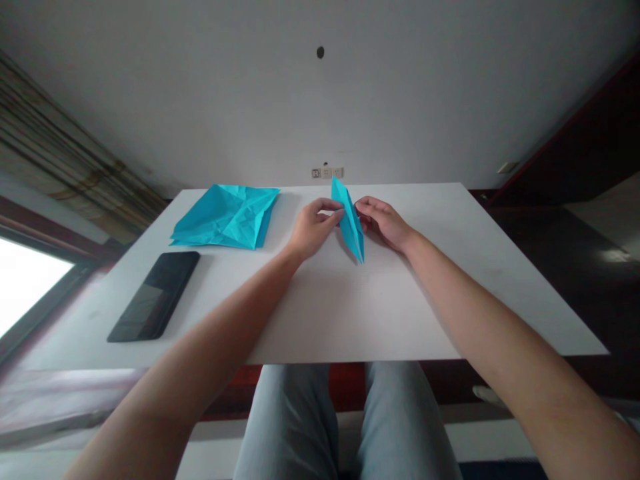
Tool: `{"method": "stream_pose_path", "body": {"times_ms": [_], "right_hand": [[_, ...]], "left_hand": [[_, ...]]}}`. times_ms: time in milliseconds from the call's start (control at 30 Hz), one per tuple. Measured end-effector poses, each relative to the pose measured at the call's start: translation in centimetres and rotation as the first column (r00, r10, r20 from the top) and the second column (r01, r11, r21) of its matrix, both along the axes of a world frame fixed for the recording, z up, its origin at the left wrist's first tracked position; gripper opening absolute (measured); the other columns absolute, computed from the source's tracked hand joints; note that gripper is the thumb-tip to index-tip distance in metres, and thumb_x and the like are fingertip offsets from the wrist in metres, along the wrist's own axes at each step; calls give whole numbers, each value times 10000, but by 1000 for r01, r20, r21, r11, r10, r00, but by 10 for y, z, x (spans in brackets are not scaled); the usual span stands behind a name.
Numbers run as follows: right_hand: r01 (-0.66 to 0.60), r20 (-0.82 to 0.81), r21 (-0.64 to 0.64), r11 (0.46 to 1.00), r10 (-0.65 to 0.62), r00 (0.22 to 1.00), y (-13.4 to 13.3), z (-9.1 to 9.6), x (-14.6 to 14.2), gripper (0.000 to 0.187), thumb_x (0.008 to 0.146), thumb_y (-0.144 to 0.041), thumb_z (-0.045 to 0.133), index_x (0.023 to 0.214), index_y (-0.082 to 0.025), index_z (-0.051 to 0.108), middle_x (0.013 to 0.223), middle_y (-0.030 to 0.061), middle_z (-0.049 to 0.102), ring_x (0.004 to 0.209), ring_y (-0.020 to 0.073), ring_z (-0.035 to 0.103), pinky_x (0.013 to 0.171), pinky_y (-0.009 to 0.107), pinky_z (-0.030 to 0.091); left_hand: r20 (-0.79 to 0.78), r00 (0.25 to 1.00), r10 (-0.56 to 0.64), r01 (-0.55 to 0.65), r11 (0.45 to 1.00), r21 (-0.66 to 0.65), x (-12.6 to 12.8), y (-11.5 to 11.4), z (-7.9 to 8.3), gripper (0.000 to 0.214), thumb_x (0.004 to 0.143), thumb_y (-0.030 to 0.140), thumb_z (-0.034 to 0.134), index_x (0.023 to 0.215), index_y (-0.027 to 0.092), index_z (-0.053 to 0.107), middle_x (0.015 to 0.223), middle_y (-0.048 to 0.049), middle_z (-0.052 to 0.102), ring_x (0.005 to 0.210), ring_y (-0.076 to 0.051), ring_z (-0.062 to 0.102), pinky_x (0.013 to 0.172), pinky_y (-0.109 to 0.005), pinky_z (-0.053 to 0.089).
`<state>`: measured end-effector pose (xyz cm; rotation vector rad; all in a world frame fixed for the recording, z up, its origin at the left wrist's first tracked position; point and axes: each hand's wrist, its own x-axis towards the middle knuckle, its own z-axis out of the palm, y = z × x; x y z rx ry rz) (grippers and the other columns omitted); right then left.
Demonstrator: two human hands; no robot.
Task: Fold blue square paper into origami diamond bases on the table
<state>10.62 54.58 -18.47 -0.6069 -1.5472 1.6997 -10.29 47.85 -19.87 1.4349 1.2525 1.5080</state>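
White table (pixel 370 307), grey wall (pixel 320 113), folded paper (pixel 350 219)

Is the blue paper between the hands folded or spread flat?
Folded: the blue paper between the left hand and right hand is narrow and pointed, with layered edges.

Two hands (pixel 313 230), one folded paper (pixel 352 221), one paper pile (pixel 225 217) (layers uncountable), one phone (pixel 155 297), three sockets (pixel 327 173)

Grey wall (pixel 225 100), sockets (pixel 327 173); striped curtain (pixel 60 127), bright window (pixel 25 287) left; white table (pixel 370 313); dark floor (pixel 560 247) right, perhaps polished.
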Motion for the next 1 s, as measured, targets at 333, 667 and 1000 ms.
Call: {"method": "stream_pose_path", "body": {"times_ms": [333,667,1000], "right_hand": [[39,65,123,992,-47,997,5,-5,1,360,803,-458,985,922,-258,711,786,-44,650,697,137,520,662,292,429],[92,47,112,989,-98,994,4,-1,1,342,807,-445,970,915,-269,698,762,-55,646,671,131,486,637,284,388],[136,8,50,989,-137,991,4,-2,1,393,789,-466,970,936,-277,658,767,-68,586,668,127,489,598,268,409]], "left_hand": [[-21,991,-129,126,986,-108,2,-13,6,618,907,579,1036,1343,219,787,679,50,662,566,-117,561,529,-242,360],[129,984,-123,125,992,-12,1,1,-6,507,969,406,957,1317,271,614,1319,-72,813,1010,-189,850,789,-272,659],[76,992,-97,102,993,-54,1,-1,0,399,976,491,985,995,217,695,862,-9,787,756,-153,735,661,-252,575]]}}
